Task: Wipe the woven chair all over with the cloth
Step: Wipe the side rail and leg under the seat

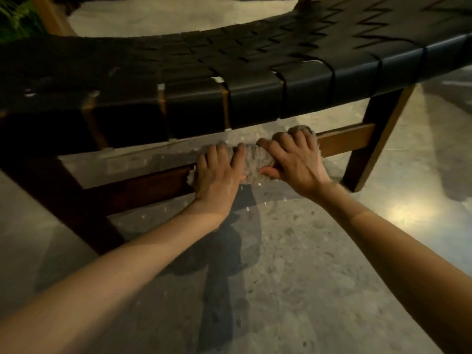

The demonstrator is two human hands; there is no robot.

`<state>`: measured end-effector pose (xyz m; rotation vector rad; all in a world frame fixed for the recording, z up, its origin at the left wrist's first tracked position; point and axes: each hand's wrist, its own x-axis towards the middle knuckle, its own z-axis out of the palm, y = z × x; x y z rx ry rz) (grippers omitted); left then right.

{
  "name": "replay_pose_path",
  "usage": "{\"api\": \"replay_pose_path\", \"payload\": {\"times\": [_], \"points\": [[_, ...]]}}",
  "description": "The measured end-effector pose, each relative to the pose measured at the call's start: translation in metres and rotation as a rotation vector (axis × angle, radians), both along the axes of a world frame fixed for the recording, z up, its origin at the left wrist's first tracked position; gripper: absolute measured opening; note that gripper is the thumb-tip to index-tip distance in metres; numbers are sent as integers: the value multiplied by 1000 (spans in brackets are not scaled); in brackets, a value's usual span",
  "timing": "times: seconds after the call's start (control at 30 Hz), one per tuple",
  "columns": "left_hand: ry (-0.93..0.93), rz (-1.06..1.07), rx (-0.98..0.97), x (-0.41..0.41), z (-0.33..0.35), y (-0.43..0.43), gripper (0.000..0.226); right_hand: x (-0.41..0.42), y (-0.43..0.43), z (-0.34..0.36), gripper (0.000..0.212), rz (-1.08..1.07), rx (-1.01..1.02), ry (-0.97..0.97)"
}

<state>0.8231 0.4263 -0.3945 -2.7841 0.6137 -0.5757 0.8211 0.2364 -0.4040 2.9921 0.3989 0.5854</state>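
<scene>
While both our left hand (217, 172) and right hand (293, 159) grip the cloth (251, 159), wrapped round the chair's (255, 62) front rail (344, 140), bare rail runs sideways.

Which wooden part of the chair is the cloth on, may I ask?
The low front crossbar beneath the woven seat; the cloth is bunched on it.

Speckled grey concrete floor (293, 264) w/ bright light glare (408, 210) at right, green plant (15, 16) top-left.
</scene>
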Motion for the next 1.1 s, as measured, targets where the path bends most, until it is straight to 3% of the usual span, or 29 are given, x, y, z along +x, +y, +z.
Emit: {"api": "replay_pose_path", "payload": {"times": [0.27, 0.43, 0.6, 0.77, 1.1], "points": [[125, -175, -48, 15, 3, -129, 70, -2, -120, 2, 72, -282, 119, 101], [158, -222, -70, 20, 2, -148, 73, -2, -134, 4, 83, -336, 104, 136], [132, -277, -110, 24, -1, -119, 65, -4, -113, 5, 83, -347, 95, 136], [-115, -283, 46, 18, -1, -49, 65, -6, -53, -2, 71, -263, 105, 61], [-66, -130, -63, 3, -5, 126, 74, -6, 121, -2, 63, -89, 120, 52]]}}
